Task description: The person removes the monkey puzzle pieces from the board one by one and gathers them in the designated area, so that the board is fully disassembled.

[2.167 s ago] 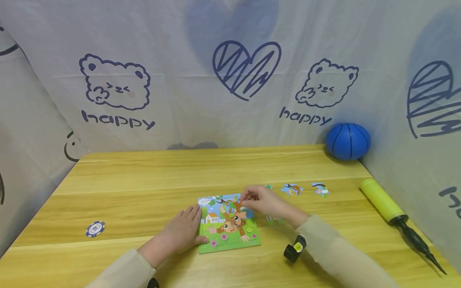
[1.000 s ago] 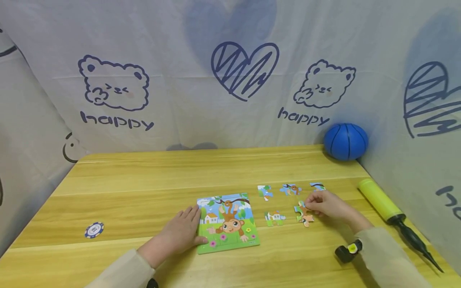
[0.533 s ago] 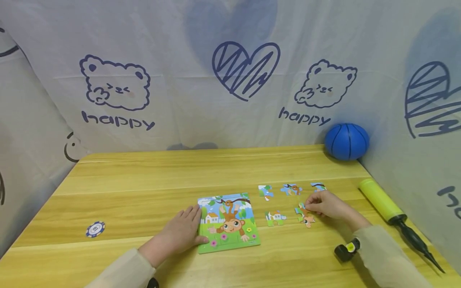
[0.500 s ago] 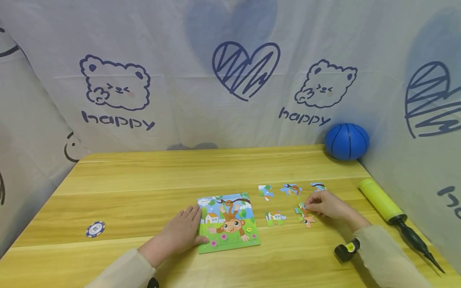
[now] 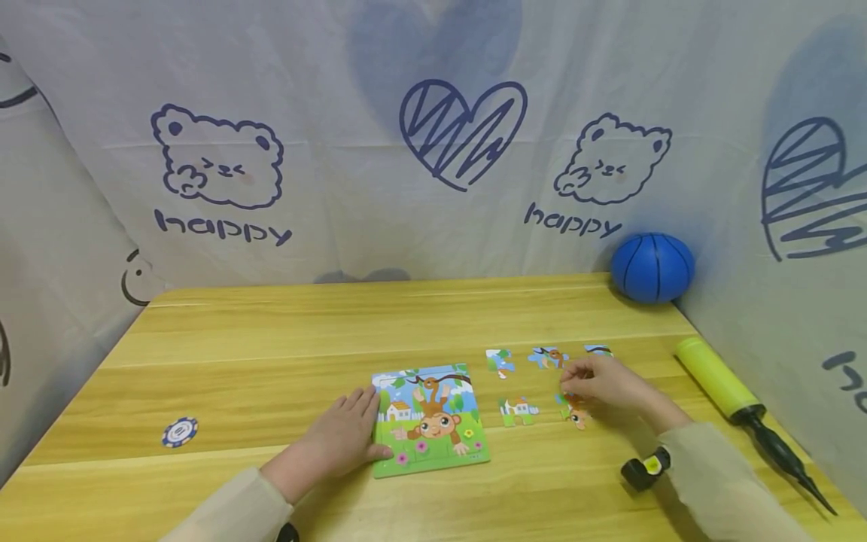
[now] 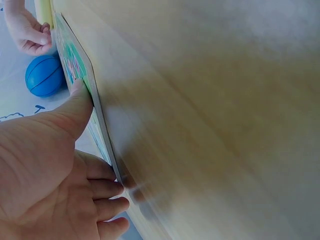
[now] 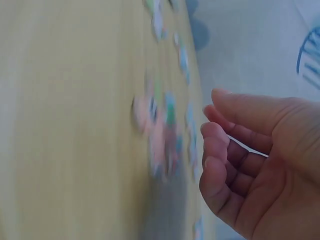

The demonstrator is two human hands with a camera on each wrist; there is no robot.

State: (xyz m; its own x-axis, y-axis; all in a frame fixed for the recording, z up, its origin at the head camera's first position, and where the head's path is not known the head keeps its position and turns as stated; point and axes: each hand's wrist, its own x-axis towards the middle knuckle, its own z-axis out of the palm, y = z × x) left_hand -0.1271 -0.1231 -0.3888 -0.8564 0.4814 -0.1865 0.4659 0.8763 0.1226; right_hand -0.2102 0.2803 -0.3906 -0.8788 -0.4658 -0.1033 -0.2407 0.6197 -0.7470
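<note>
A square puzzle board [image 5: 432,421] with a monkey picture lies flat on the table. My left hand [image 5: 335,440] rests against its left edge, the thumb on the board's face and the other fingers fairly straight along the side, as the left wrist view also shows. My right hand [image 5: 606,384] hovers over a loose monkey-face puzzle piece [image 5: 576,415], partly covering it. In the right wrist view the right hand [image 7: 255,155] is loosely curled, with nothing between thumb and fingers; the pieces below are blurred.
Beside the board lie a house puzzle piece [image 5: 517,410], a tree piece [image 5: 500,361], a branch piece [image 5: 547,357] and a corner piece [image 5: 599,350]. A poker chip [image 5: 179,431] lies left. At the right are a blue ball [image 5: 652,268] and a yellow hand pump [image 5: 721,378].
My right hand went from the board's upper right to the monkey-face piece, leaving the board's picture whole. Since then it has lifted off that piece and shifted slightly left. My left hand has stayed put.
</note>
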